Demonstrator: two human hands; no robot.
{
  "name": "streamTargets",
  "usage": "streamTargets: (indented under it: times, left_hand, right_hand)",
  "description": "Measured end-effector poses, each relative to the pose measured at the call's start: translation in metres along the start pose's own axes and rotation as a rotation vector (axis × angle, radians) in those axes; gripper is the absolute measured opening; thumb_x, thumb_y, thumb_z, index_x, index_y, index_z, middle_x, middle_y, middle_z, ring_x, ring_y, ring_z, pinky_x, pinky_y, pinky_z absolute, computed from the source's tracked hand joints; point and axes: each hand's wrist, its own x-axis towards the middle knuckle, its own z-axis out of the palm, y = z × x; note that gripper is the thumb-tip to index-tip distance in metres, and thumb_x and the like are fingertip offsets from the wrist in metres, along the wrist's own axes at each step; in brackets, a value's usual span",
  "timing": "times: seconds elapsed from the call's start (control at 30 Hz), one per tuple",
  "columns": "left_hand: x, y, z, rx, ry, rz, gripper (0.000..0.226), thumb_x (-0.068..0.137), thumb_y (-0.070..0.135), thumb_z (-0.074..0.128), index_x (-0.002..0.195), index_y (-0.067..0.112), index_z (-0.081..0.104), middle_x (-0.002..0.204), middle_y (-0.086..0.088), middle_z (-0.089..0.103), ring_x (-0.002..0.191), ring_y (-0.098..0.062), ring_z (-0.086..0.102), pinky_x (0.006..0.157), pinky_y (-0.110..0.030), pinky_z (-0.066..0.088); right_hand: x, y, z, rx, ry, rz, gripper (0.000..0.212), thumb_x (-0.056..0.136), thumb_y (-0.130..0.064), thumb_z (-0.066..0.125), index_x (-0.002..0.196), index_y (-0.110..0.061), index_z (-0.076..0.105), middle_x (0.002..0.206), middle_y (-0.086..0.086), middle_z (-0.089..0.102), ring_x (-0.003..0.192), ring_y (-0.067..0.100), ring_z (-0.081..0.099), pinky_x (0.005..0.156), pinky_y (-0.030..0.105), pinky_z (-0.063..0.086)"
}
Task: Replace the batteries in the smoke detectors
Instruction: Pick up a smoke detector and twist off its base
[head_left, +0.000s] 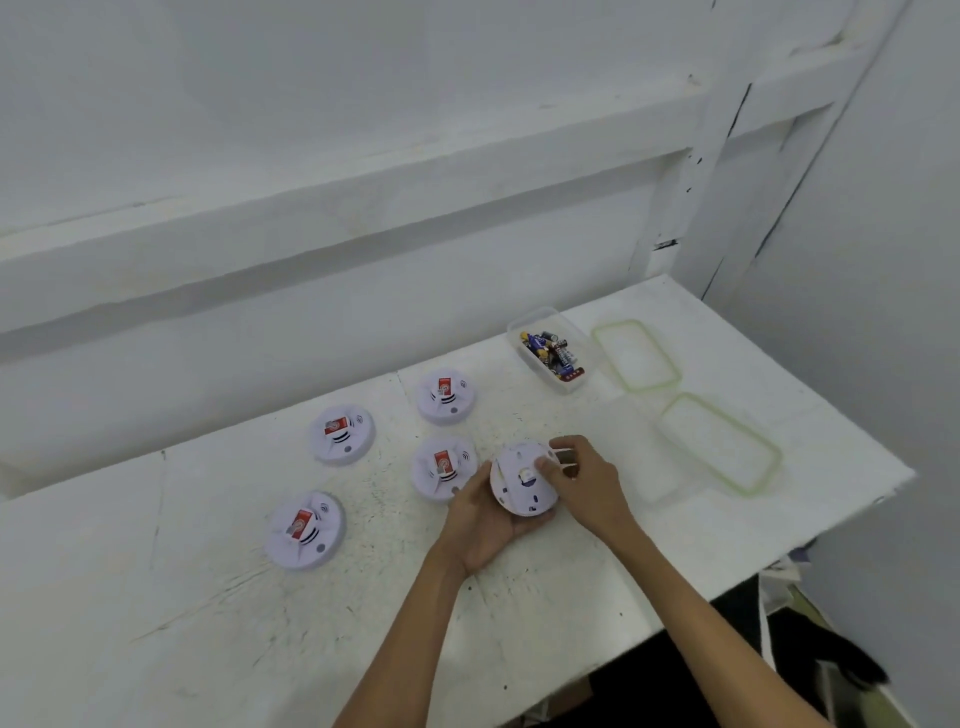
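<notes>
Our right hand (582, 483) has its fingers (563, 447) curled over the far edge of the smoke detector (519, 491), with the thumb pressed on its back, and our left hand (483, 525) holds it from below with fingers wrapped round its near side. We hold it back side up, just above the white table (208, 597). To the left lie four more detectors (442, 467) with red batteries (445, 387) on top, and farther back sits a clear box (571, 387) full of batteries beside two clear green-edged lids (670, 374).
</notes>
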Motion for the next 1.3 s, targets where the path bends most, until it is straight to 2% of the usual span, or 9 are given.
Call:
streamTargets:
  times: [0.13,0.23,0.3,0.43,0.5,0.63,0.7,0.97,1.3]
  left_hand:
    - [-0.006,-0.005,-0.002,-0.086,-0.069,0.067,0.064,0.108,0.047,0.035,0.155,0.004,0.037,0.159,-0.028,0.035,0.148,-0.044,0.035,0.122,-0.058,0.028]
    - [-0.006,-0.004,-0.002,-0.071,-0.096,0.087,0.065,0.109,0.051,0.028,0.154,0.006,0.04,0.157,-0.023,0.041,0.144,-0.038,0.043,0.118,-0.051,0.038]
    - [-0.002,-0.002,-0.006,-0.038,-0.106,0.106,0.068,0.108,0.053,0.028,0.156,0.006,0.035,0.159,-0.022,0.04,0.147,-0.037,0.039,0.123,-0.051,0.029]
    - [0.001,0.001,-0.016,-0.045,-0.06,0.114,0.068,0.108,0.053,0.03,0.155,0.005,0.038,0.159,-0.021,0.039,0.149,-0.036,0.036,0.126,-0.051,0.021]
    - [-0.001,0.0,-0.015,-0.073,-0.03,0.106,0.065,0.108,0.053,0.029,0.15,0.007,0.047,0.155,-0.02,0.045,0.146,-0.037,0.042,0.124,-0.052,0.024]
    - [-0.002,0.001,-0.005,-0.114,-0.017,0.133,0.061,0.107,0.05,0.034,0.148,0.008,0.052,0.152,-0.022,0.049,0.141,-0.038,0.048,0.119,-0.052,0.035]
    - [-0.001,0.001,0.001,-0.093,-0.006,0.146,0.063,0.106,0.052,0.034,0.15,0.01,0.048,0.153,-0.021,0.048,0.14,-0.037,0.048,0.112,-0.05,0.044]
    - [0.006,-0.004,-0.002,-0.022,-0.024,0.163,0.07,0.106,0.059,0.025,0.153,0.009,0.04,0.154,-0.021,0.047,0.143,-0.034,0.046,0.108,-0.044,0.049]
    - [0.004,-0.006,-0.002,-0.039,-0.043,0.147,0.071,0.107,0.057,0.025,0.155,0.007,0.037,0.157,-0.021,0.043,0.146,-0.035,0.041,0.121,-0.047,0.035]
  right_hand:
    - [-0.017,-0.002,0.018,-0.088,0.073,-0.119,0.052,0.082,-0.043,0.077,0.124,-0.022,0.054,0.122,-0.007,0.053,0.103,0.012,0.058,0.078,0.022,0.054]
    - [-0.027,-0.004,0.027,-0.104,0.005,-0.136,0.08,0.075,-0.049,0.081,0.14,-0.023,0.04,0.129,-0.014,0.042,0.112,0.003,0.049,0.079,0.007,0.045]
    - [-0.031,-0.005,0.034,-0.095,0.001,-0.142,0.089,0.074,-0.048,0.082,0.145,-0.024,0.034,0.133,-0.016,0.038,0.114,-0.002,0.044,0.075,0.001,0.04]
    - [-0.027,-0.006,0.046,-0.14,-0.041,-0.196,0.091,0.074,-0.048,0.08,0.148,-0.025,0.033,0.141,-0.008,0.04,0.122,0.007,0.048,0.085,0.01,0.045]
    - [-0.023,-0.007,0.049,-0.205,-0.061,-0.227,0.093,0.073,-0.048,0.08,0.149,-0.023,0.032,0.142,-0.003,0.04,0.123,0.013,0.049,0.086,0.018,0.049]
    - [-0.019,-0.009,0.044,-0.122,0.0,-0.228,0.08,0.076,-0.058,0.076,0.142,-0.025,0.045,0.137,-0.008,0.051,0.121,0.009,0.053,0.09,0.012,0.045]
    - [-0.016,-0.006,0.042,-0.123,0.073,-0.247,0.07,0.077,-0.054,0.078,0.135,-0.023,0.053,0.134,-0.004,0.05,0.12,0.015,0.051,0.091,0.024,0.052]
    - [-0.011,-0.003,0.034,-0.437,0.146,-0.341,0.071,0.071,-0.056,0.078,0.128,-0.017,0.062,0.124,0.003,0.051,0.114,0.024,0.042,0.081,0.041,0.053]
    - [-0.019,-0.003,0.043,-0.452,0.15,-0.324,0.073,0.074,-0.054,0.073,0.133,-0.015,0.056,0.121,0.005,0.053,0.111,0.024,0.044,0.081,0.037,0.054]
